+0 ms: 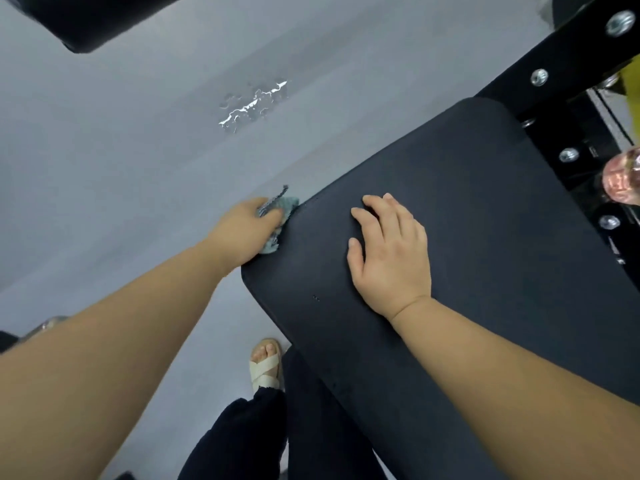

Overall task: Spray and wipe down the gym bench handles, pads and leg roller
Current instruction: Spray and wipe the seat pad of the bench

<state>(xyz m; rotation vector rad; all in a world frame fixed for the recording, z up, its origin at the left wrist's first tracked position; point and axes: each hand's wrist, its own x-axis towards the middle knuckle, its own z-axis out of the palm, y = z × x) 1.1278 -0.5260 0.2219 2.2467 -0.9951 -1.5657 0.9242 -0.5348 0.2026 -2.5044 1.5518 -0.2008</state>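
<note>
While the left hand [248, 227] gripped a bunched blue-grey cloth [289, 204] against the pad's left edge, the right hand [389, 252] lay flat on the black pad [478, 209], fingers relaxed, holding nothing.

Cloth: soft, light, probably damp; best held wadded in the palm.

Pad: likely firm, matte, bolted down.

Handles, leg roller: out of view.

Pinkish object [623, 178], right edge: cut off, unidentifiable.
</note>
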